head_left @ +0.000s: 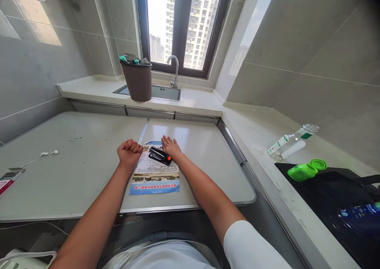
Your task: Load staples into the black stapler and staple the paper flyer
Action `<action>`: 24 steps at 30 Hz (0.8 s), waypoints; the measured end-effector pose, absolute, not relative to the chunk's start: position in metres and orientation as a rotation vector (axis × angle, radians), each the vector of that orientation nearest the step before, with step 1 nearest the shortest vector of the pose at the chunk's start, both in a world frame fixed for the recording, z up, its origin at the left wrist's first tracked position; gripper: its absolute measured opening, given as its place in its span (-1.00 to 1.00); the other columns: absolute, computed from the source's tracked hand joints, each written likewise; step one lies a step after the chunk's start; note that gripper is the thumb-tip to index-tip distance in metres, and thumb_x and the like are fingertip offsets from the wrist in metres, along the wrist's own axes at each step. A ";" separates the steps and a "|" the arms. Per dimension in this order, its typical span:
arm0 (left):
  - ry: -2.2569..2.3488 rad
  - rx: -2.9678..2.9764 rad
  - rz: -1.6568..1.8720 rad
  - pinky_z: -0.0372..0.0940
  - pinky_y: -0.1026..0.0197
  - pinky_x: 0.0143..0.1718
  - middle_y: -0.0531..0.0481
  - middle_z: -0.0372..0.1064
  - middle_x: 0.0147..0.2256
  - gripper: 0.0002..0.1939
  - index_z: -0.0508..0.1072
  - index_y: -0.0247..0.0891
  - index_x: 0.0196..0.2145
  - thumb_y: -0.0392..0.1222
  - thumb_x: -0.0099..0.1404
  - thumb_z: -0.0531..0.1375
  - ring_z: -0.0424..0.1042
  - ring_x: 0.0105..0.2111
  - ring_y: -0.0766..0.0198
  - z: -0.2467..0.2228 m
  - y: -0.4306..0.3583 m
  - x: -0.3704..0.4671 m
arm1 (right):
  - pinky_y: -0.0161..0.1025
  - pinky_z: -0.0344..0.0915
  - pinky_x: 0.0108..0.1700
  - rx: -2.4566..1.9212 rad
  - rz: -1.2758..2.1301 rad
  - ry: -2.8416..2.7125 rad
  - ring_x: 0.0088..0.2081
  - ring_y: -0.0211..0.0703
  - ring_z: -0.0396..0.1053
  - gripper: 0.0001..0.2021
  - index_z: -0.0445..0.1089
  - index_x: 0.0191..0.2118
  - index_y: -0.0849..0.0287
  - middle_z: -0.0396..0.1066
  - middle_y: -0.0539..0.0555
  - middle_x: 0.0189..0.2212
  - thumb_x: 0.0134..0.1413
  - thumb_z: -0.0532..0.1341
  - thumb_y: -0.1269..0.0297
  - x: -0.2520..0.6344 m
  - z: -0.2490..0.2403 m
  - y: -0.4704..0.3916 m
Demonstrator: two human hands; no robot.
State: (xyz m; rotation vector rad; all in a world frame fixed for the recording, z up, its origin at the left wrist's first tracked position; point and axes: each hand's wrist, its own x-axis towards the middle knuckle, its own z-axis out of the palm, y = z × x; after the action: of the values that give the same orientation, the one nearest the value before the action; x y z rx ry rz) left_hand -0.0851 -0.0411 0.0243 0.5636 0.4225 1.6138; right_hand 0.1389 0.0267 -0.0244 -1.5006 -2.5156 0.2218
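Observation:
A printed flyer [154, 178] with a blue band and Chinese lettering lies on the white folding table, its lettering upside down to me. On the flyer rests a black stapler [158, 155] with an orange-red patch at its right end. My left hand [130, 152] is balled into a fist at the flyer's upper left edge, and nothing shows in it. My right hand [171, 146] lies palm down with fingers stretched out, at the flyer's upper right corner and just beyond the stapler. Neither hand is holding the stapler.
White earphones [49, 154] and a small red-and-white box [10, 182] lie at the table's left. Behind stand a brown bin [138, 82], a sink [166, 93] and a faucet [175, 71]. On the right counter are a clear bottle [287, 144] and a green container [302, 172].

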 end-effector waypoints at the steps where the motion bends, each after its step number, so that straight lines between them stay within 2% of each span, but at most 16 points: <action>1: 0.423 0.570 1.628 -0.04 0.22 -0.63 0.12 -0.39 -0.64 -0.56 -0.20 -0.23 -0.58 -0.32 -0.07 0.13 -0.22 -0.68 0.38 0.024 -0.041 -0.088 | 0.31 -0.13 0.51 -1.498 0.227 -2.510 0.56 0.17 -0.13 -0.41 0.01 0.53 0.12 -0.12 0.08 0.56 0.48 -0.08 0.21 0.132 -0.024 0.027; 4: 0.406 0.565 1.649 -0.05 0.22 -0.63 0.13 -0.39 -0.64 -0.55 -0.20 -0.22 -0.57 -0.32 -0.06 0.14 -0.24 -0.68 0.39 0.021 -0.039 -0.092 | 0.31 -0.15 0.52 -1.478 0.260 -2.491 0.56 0.17 -0.14 -0.38 -0.07 0.56 0.09 -0.17 0.05 0.57 0.48 -0.09 0.19 0.124 -0.024 0.026; 9: 0.372 0.512 1.622 -0.06 0.22 -0.62 0.13 -0.42 -0.63 -0.56 -0.21 -0.21 -0.56 -0.34 -0.04 0.12 -0.23 -0.69 0.37 0.020 -0.039 -0.090 | 0.21 -0.22 0.54 -1.459 0.318 -2.439 0.57 0.09 -0.18 -0.32 -0.19 0.58 0.26 -0.27 0.23 0.58 0.49 -0.07 0.15 0.137 -0.026 0.021; 12: 0.369 0.500 1.594 -0.07 0.20 -0.62 0.14 -0.44 -0.62 -0.57 -0.21 -0.21 -0.56 -0.35 -0.05 0.11 -0.25 -0.69 0.36 0.022 -0.041 -0.087 | 0.16 -0.25 0.55 -1.419 0.404 -2.408 0.58 0.09 -0.21 -0.30 -0.17 0.57 0.33 -0.25 0.29 0.57 0.49 -0.04 0.09 0.149 -0.028 0.020; 14: 0.371 0.498 1.590 -0.08 0.20 -0.62 0.14 -0.45 -0.60 -0.58 -0.20 -0.21 -0.56 -0.36 -0.06 0.10 -0.27 -0.68 0.36 0.023 -0.043 -0.085 | 0.10 -0.17 0.55 -1.358 0.488 -2.305 0.57 0.04 -0.15 -0.32 -0.08 0.55 0.31 -0.15 0.28 0.56 0.49 -0.04 0.09 0.161 -0.028 0.023; 15: 0.372 0.495 1.592 -0.08 0.20 -0.62 0.14 -0.45 -0.60 -0.59 -0.20 -0.21 -0.56 -0.36 -0.06 0.10 -0.28 -0.67 0.36 0.024 -0.043 -0.085 | 0.04 -0.08 0.53 -1.338 0.513 -2.220 0.54 0.01 -0.06 -0.37 0.01 0.53 0.28 -0.04 0.27 0.54 0.49 -0.03 0.12 0.170 -0.029 0.026; 17: 0.367 0.489 1.598 -0.09 0.21 -0.61 0.14 -0.45 -0.59 -0.60 -0.19 -0.21 -0.56 -0.36 -0.05 0.10 -0.29 -0.66 0.35 0.023 -0.043 -0.085 | -0.06 0.14 0.44 -1.345 0.517 -2.018 0.42 -0.04 0.21 -0.48 0.27 0.40 0.22 0.26 0.25 0.41 0.45 -0.01 0.24 0.194 -0.028 0.031; 19: 0.358 0.483 1.602 -0.10 0.21 -0.61 0.14 -0.45 -0.59 -0.61 -0.17 -0.21 -0.57 -0.36 -0.05 0.10 -0.30 -0.65 0.35 0.022 -0.042 -0.086 | -0.06 0.28 0.33 -1.380 0.495 -1.940 0.23 -0.04 0.43 -0.58 0.50 0.17 0.20 0.49 0.23 0.21 0.38 0.00 0.36 0.228 -0.028 0.035; 21: 0.348 0.477 1.601 -0.10 0.21 -0.60 0.14 -0.44 -0.59 -0.62 -0.16 -0.21 -0.57 -0.36 -0.05 0.10 -0.29 -0.65 0.35 0.021 -0.041 -0.087 | -0.05 0.30 0.31 -1.406 0.467 -1.893 0.15 -0.03 0.48 -0.66 0.59 -0.10 0.16 0.54 0.20 0.12 0.26 0.05 0.45 0.268 -0.027 0.036; 24: 0.336 0.468 1.597 -0.11 0.21 -0.60 0.14 -0.43 -0.59 -0.63 -0.16 -0.21 -0.57 -0.37 -0.06 0.09 -0.28 -0.65 0.35 0.020 -0.039 -0.086 | -0.09 0.30 0.30 -1.436 0.428 -1.836 0.10 -0.05 0.51 -0.72 0.58 -0.26 0.13 0.58 0.15 0.07 0.10 0.13 0.51 0.324 -0.028 0.029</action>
State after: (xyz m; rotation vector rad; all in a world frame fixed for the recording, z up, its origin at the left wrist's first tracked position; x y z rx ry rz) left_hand -0.0861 -0.0387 0.0203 0.4677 0.3365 1.5968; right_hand 0.3236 0.0291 -0.0277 -1.4360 -1.8362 0.4278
